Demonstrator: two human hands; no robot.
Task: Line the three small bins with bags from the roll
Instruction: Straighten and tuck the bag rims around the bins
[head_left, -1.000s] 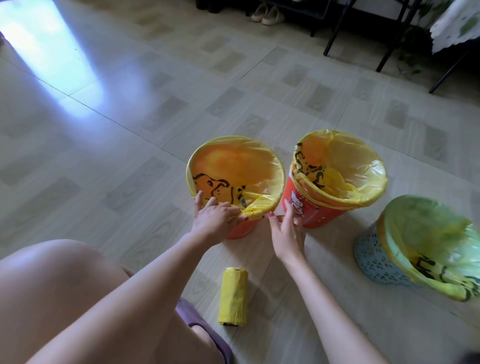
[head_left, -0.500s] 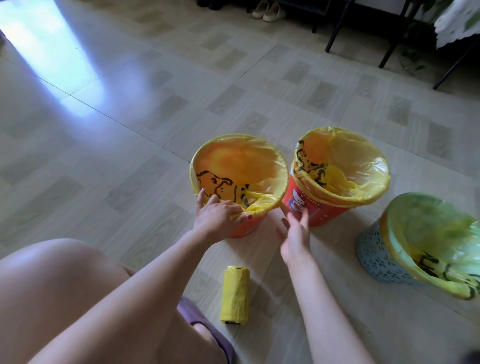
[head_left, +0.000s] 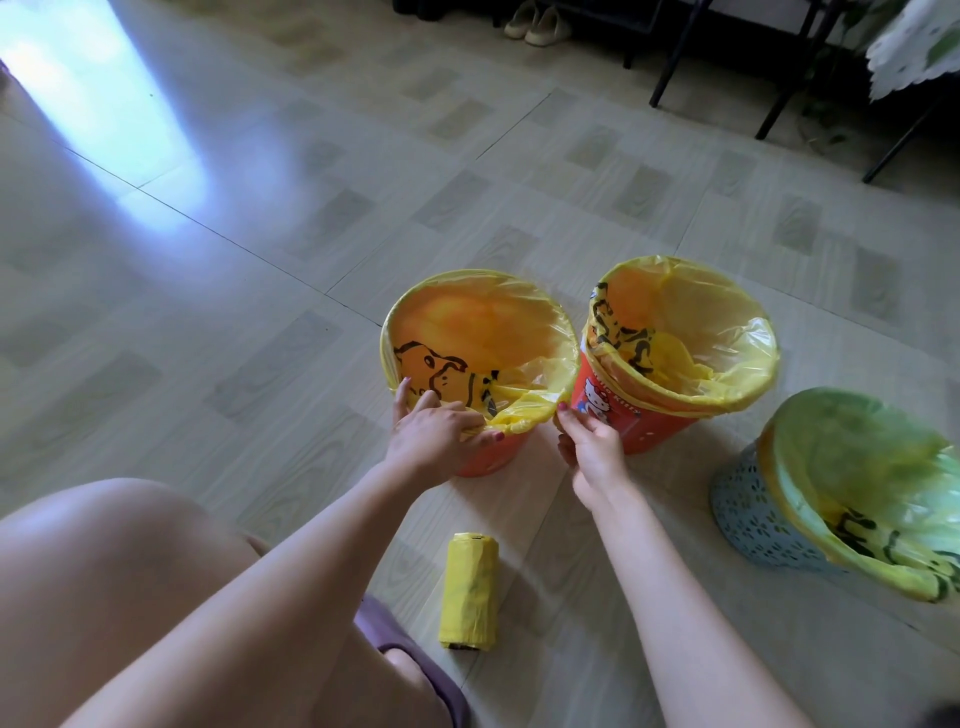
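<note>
**Pressing a yellow liner onto the leftmost bin**

Spreading across the whole frame, the pale tiled floor (head_left: 311, 218) carries everything else. A bare knee (head_left: 119, 561) fills the 8 o'clock corner, and both forearms reach from the bottom edge toward the middle.

Three small bins stand in a row. The grey-blue perforated bin (head_left: 753, 519) sits at 4 o'clock, tilted, its yellow liner (head_left: 857, 467) folded over the rim. The red cartoon bin (head_left: 639, 421) stands just right of centre at about 2 o'clock from the hands, with its liner (head_left: 727, 343) draped over the rim. The orange bin (head_left: 488, 457) stands at centre, touching or nearly touching the red one, and its printed yellow bag (head_left: 483, 332) is turned down around the rim.

The left hand (head_left: 436, 436) lies palm down on the near rim of the orange bin, fingers curled over the edge and thumb under the fold, clenched on the bag's overhang. The right hand (head_left: 592, 447) is raised between the two bins, wrist bent back, thumb and fingertips drawn together at the bag's hem at 3 o'clock on the rim; I cannot tell whether it actually pinches the plastic.

The roll of bags (head_left: 467, 592) lies on the floor at 6 o'clock, between the forearms and apart from both hands.
</note>
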